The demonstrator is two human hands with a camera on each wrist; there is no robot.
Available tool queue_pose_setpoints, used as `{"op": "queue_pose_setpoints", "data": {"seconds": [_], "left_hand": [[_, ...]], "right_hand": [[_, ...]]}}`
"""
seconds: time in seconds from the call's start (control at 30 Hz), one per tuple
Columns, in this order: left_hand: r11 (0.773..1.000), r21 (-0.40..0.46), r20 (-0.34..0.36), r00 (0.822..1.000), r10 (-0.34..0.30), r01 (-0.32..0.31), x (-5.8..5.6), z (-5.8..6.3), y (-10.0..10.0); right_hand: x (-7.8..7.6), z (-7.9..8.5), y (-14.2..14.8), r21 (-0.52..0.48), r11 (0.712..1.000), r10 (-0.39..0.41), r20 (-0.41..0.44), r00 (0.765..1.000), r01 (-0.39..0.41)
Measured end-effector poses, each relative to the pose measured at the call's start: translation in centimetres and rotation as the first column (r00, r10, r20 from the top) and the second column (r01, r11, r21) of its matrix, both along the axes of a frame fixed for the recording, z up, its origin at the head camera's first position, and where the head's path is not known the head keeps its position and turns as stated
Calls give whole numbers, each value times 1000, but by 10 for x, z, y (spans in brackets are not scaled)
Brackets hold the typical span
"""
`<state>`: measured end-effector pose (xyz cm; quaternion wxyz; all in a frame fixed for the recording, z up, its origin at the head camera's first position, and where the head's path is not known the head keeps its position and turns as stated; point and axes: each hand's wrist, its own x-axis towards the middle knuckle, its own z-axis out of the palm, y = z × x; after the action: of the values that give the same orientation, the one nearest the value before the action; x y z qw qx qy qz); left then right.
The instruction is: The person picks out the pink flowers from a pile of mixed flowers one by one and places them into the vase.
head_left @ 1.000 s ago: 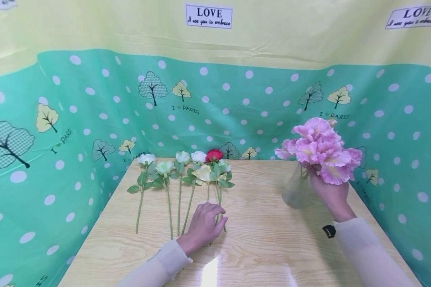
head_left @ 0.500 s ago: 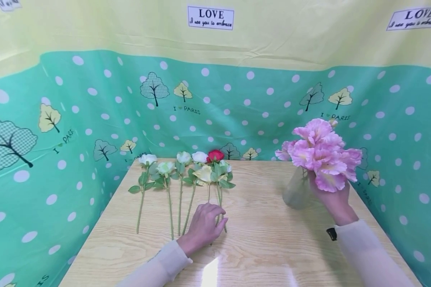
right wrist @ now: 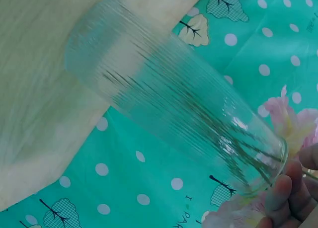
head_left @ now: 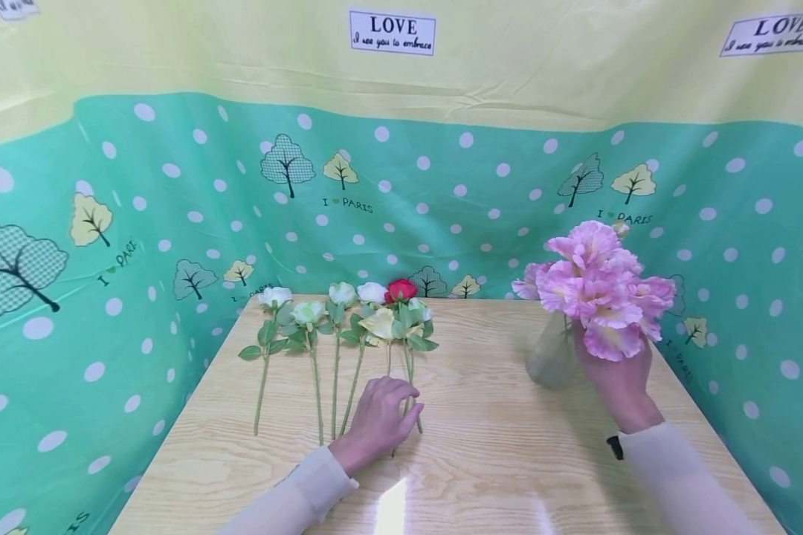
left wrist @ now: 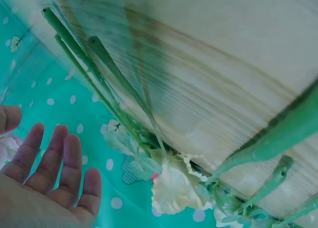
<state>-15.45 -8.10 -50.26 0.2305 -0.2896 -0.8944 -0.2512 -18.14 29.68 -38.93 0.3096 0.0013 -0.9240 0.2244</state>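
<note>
A clear ribbed glass vase (head_left: 550,357) stands at the right of the table, several green stems (right wrist: 223,133) inside it. Above its mouth spreads a bunch of pink artificial flowers (head_left: 595,286). Just under the blooms, beside the rim, my right hand (head_left: 616,379) pinches a thin stem with curled fingers; the blooms partly hide the grip. My left hand (head_left: 378,420) hovers or rests over the stems of the flowers lying mid-table, fingers loosely bent. The left wrist view shows its palm with nothing held, apart from the green stems (left wrist: 119,76).
Artificial roses lie in a row, heads toward the back: several whitish ones (head_left: 306,312), a cream one (head_left: 378,324) and a red one (head_left: 399,290). A green dotted cloth (head_left: 442,208) walls the wooden table (head_left: 488,461) at the back and sides.
My right hand has moved slightly down and toward me at the vase, and the front pink bloom has dipped a little. The left hand stays almost still.
</note>
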Motion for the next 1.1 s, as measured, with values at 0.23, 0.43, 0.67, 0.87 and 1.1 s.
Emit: {"op": "queue_pose_setpoints", "data": {"seconds": [0.23, 0.43, 0.67, 0.87, 1.1], "left_hand": [[999, 27, -6, 1000, 20, -20, -2, 3, -5], [998, 54, 20, 999, 32, -33, -4, 7, -15], [997, 36, 43, 997, 71, -73, -8, 5, -25], [993, 23, 63, 991, 116, -118, -9, 5, -35], [986, -1, 98, 981, 167, -168, -9, 7, -48]], "right_hand": [[9, -20, -5, -38, 999, -7, -183, 983, 0], [13, -38, -7, 49, 995, 97, -334, 938, -85], [22, -53, -15, 172, 975, 200, -380, 903, -144], [27, -59, -17, 205, 960, 252, -340, 906, -191], [32, -72, -10, 232, 946, 289, -298, 910, -225]]}}
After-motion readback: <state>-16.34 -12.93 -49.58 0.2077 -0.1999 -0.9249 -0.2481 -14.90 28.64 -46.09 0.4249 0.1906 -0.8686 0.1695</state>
